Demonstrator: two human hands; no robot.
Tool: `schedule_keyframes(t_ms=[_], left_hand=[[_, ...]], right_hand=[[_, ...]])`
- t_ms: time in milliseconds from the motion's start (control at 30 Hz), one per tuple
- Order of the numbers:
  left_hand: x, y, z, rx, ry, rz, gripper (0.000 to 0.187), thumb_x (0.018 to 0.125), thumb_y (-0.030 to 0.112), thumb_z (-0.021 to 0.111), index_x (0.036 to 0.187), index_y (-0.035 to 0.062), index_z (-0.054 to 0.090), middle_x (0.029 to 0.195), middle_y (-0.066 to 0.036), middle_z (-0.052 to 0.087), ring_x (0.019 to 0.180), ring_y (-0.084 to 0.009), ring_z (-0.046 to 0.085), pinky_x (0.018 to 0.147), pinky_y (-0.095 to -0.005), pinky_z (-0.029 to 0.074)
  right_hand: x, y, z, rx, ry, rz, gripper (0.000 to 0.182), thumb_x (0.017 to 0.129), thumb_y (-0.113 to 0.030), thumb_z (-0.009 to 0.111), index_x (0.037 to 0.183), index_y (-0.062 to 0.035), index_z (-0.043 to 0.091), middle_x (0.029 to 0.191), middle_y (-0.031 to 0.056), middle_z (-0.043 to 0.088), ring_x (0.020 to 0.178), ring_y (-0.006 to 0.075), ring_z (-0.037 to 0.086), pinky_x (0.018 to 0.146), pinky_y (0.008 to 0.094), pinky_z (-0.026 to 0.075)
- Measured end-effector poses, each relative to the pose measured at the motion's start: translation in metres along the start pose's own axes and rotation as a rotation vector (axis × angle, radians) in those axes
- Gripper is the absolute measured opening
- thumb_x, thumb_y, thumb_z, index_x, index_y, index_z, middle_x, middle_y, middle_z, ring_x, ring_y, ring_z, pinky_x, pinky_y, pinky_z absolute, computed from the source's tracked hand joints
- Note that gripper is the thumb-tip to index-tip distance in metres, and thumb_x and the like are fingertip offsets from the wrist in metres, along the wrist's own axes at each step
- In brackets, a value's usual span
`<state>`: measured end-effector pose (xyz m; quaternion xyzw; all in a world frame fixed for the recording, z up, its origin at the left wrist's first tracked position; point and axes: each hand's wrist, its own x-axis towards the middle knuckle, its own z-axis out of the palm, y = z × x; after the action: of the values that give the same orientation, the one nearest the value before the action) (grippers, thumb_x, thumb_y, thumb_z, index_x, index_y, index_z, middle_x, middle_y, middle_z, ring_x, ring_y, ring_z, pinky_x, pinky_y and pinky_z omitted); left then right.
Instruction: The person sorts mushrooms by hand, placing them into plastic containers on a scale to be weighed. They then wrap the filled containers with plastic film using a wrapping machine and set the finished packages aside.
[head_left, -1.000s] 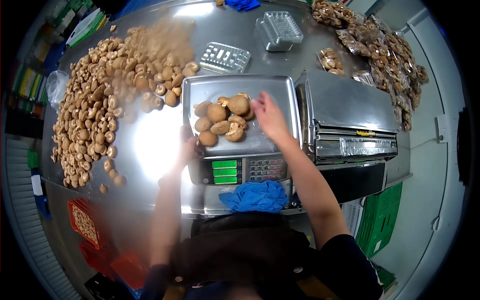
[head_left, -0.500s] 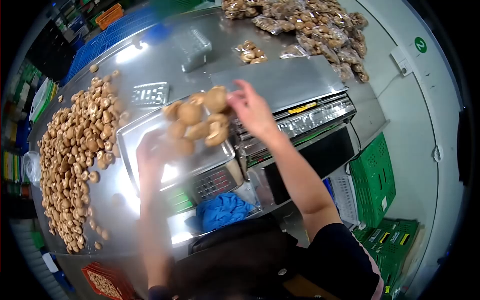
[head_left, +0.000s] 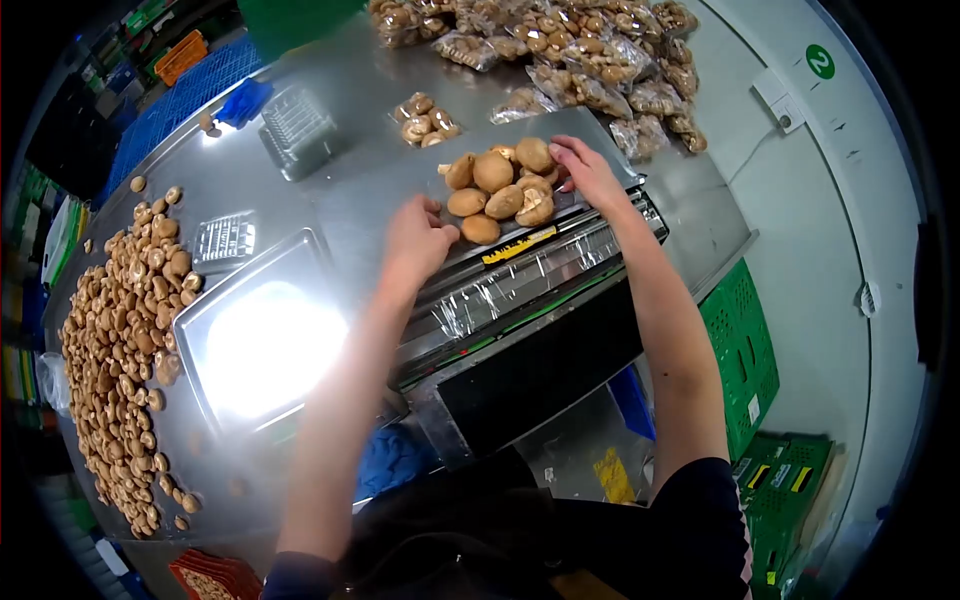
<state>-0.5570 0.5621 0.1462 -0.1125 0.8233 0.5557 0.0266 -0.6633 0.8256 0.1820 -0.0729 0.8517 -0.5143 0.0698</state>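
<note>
The left hand (head_left: pixel 415 238) and right hand (head_left: pixel 585 172) grip opposite ends of a clear tray of mushrooms (head_left: pixel 500 195), fingers curled on its edges, holding it on top of the wrapping machine (head_left: pixel 520 290). Left of the machine, the scale pan (head_left: pixel 255 340) glares under the light, and beyond it loose mushrooms (head_left: pixel 125 330) spread across the steel counter (head_left: pixel 340 110). Behind the machine lie bagged mushrooms (head_left: pixel 560 50) and empty trays (head_left: pixel 297 125).
</note>
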Motion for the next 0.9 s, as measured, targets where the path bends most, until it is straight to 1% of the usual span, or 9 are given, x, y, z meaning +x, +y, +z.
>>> schedule_keyframes(t_ms=[100,200,300,400,533,667,700,800,900], left_hand=[[-0.003,-0.002,-0.005,-0.034,-0.035,-0.025,0.044,0.072,0.012,0.072,0.110,-0.0063,0.060,0.088,-0.018,0.068,0.082,-0.0262,0.067,0.074,-0.0357,0.052],[-0.014,0.000,-0.017,-0.109,-0.129,-0.008,0.041,0.080,0.001,0.066,0.116,-0.0116,0.051,0.080,-0.009,0.061,0.049,-0.0116,0.050,0.040,-0.0247,0.037],[-0.053,0.016,-0.054,-0.227,-0.139,0.005,0.039,0.084,0.003,0.064,0.120,-0.0079,0.053,0.080,-0.006,0.058,0.049,-0.0080,0.049,0.040,-0.0230,0.036],[-0.089,0.004,-0.096,-0.320,-0.125,0.014,0.036,0.082,0.010,0.066,0.116,0.0006,0.058,0.077,-0.003,0.059,0.049,-0.0078,0.050,0.042,-0.0235,0.040],[-0.141,-0.013,-0.155,-0.296,0.051,-0.040,0.027,0.087,0.006,0.062,0.112,-0.0024,0.060,0.077,-0.005,0.062,0.048,-0.0034,0.048,0.040,-0.0174,0.035],[-0.197,-0.056,-0.223,-0.446,0.344,-0.174,0.024,0.087,0.008,0.062,0.109,-0.0006,0.061,0.075,-0.005,0.063,0.045,-0.0042,0.047,0.037,-0.0180,0.032],[-0.214,-0.080,-0.238,-0.461,0.437,-0.143,0.023,0.087,0.007,0.061,0.109,-0.0010,0.061,0.075,-0.006,0.063,0.044,-0.0053,0.047,0.036,-0.0181,0.031],[-0.268,-0.150,-0.280,-0.449,0.653,-0.179,0.021,0.088,0.008,0.060,0.107,-0.0009,0.061,0.074,-0.006,0.061,0.043,-0.0056,0.045,0.036,-0.0182,0.032],[-0.322,-0.203,-0.301,-0.630,0.936,-0.370,0.018,0.089,0.009,0.060,0.105,-0.0011,0.061,0.073,-0.006,0.060,0.044,-0.0053,0.045,0.037,-0.0180,0.032]], right_hand=[[-0.008,-0.003,-0.005,0.003,-0.045,0.044,0.048,0.096,-0.037,0.054,0.130,-0.0031,0.052,0.113,0.0087,0.062,0.095,0.0167,0.063,0.072,0.0267,0.051],[-0.012,-0.002,-0.015,0.044,-0.036,0.030,0.048,0.095,-0.038,0.057,0.128,-0.0026,0.054,0.103,0.0092,0.066,0.089,0.0148,0.063,0.076,0.0260,0.050],[-0.013,-0.017,-0.017,-0.128,0.287,-0.254,0.031,0.096,-0.028,0.056,0.112,-0.0014,0.064,0.089,0.0069,0.069,0.077,0.0113,0.063,0.071,0.0245,0.050],[-0.027,-0.084,0.021,0.083,0.259,-0.332,0.024,0.096,-0.020,0.058,0.110,-0.0016,0.064,0.089,0.0062,0.070,0.073,0.0084,0.062,0.067,0.0220,0.049],[-0.048,-0.167,0.121,0.018,-0.104,-0.287,0.016,0.089,-0.017,0.066,0.088,-0.0014,0.068,0.065,0.0032,0.065,0.054,0.0055,0.054,0.049,0.0233,0.043],[-0.050,-0.211,0.249,-0.300,-0.423,-0.512,0.019,0.090,-0.020,0.064,0.081,-0.0041,0.066,0.062,0.0123,0.061,0.052,0.0228,0.054,0.054,0.0334,0.045],[-0.043,-0.212,0.284,-0.338,-0.457,-0.528,0.015,0.089,-0.022,0.064,0.088,-0.0074,0.068,0.062,0.0160,0.059,0.059,0.0315,0.058,0.062,0.0390,0.048],[-0.014,-0.205,0.374,-0.335,-0.480,-0.666,0.028,0.087,-0.025,0.067,0.107,-0.0049,0.064,0.084,0.0140,0.066,0.075,0.0242,0.064,0.072,0.0348,0.049],[0.033,-0.173,0.457,-0.550,-0.413,-0.864,0.059,0.076,-0.029,0.077,0.124,-0.0017,0.055,0.114,0.0186,0.062,0.104,0.0317,0.060,0.092,0.0387,0.046]])
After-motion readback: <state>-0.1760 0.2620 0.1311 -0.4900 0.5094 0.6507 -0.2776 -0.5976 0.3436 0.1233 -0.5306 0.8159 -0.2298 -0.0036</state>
